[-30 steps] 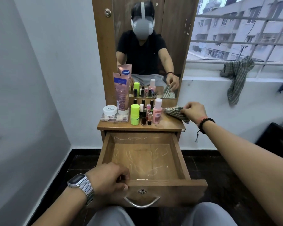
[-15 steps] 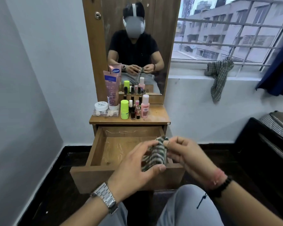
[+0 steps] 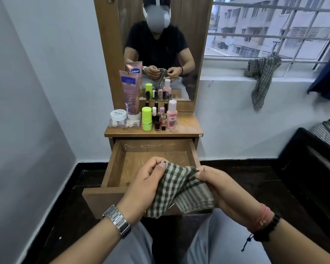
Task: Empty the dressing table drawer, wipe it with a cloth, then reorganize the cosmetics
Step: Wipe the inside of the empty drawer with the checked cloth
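The wooden drawer [image 3: 112, 168] of the dressing table stands pulled out, with pale scratch marks on its bare bottom and nothing in it. In front of it I hold a green-and-white checked cloth [image 3: 179, 189] spread between both hands. My left hand [image 3: 141, 187] pinches its upper left edge, and my right hand [image 3: 217, 187] grips its right side. The cosmetics stand on the table top [image 3: 187, 124]: a tall pink tube [image 3: 131, 94], a white jar [image 3: 118, 114], a neon green bottle [image 3: 146, 119], a pink bottle [image 3: 171, 117] and several small nail polish bottles [image 3: 158, 119].
A mirror [image 3: 160, 44] rises behind the table top. A second checked cloth [image 3: 261, 77] hangs over the window ledge at the right. A dark piece of furniture [image 3: 312, 159] stands at the right. White walls close in at the left. My knees are below the drawer.
My right hand took the cloth from the table top and brought it down over the drawer. My left hand left the drawer front and now holds the cloth, which has been spread wider.
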